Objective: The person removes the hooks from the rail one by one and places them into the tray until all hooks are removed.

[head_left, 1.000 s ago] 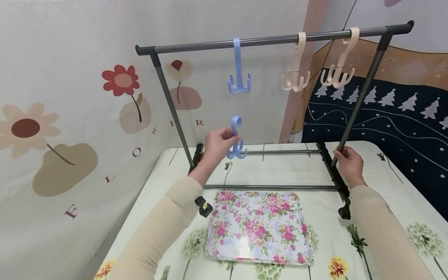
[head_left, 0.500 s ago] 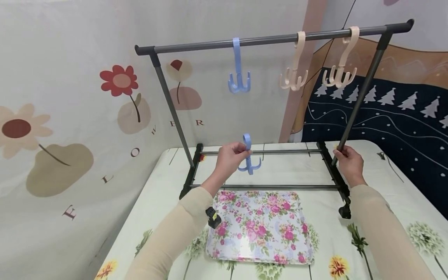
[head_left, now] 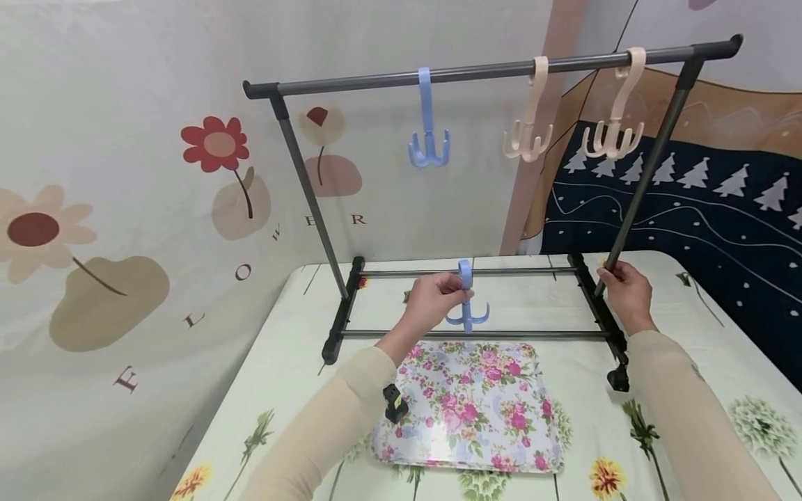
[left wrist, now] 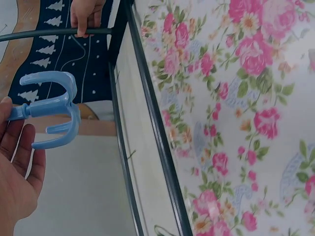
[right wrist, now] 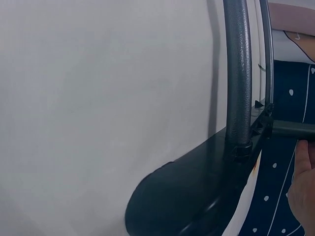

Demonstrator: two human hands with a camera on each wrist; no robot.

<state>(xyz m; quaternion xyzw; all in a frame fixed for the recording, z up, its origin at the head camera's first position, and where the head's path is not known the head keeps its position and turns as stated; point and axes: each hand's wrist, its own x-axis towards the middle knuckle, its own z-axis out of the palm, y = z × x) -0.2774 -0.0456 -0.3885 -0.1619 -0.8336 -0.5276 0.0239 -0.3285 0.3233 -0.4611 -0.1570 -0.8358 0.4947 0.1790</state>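
My left hand [head_left: 435, 299] pinches a light blue multi-prong hanging hook [head_left: 466, 319] by its stem, upright with the prongs at the bottom. In the left wrist view the prongs of the blue hook [left wrist: 51, 110] spread beyond my fingertips. My right hand [head_left: 626, 292] grips the right upright [head_left: 639, 188] of a dark metal rack, low near its black foot. From the top bar [head_left: 482, 72] hang another blue hook [head_left: 427, 118] and two cream hooks, one [head_left: 530, 115] right of centre and the other [head_left: 617, 111] near the right end.
A floral tray [head_left: 470, 410] lies on the table in front of the rack. Two low crossbars, a front one [head_left: 532, 335] and a back one, join the rack's black feet [head_left: 343, 313]. A patterned curtain [head_left: 207, 56] stands behind and to the left.
My left hand has carried the blue hook down and to the right, from beneath the hanging blue hook to just above the front crossbar. My right hand stays on the upright.
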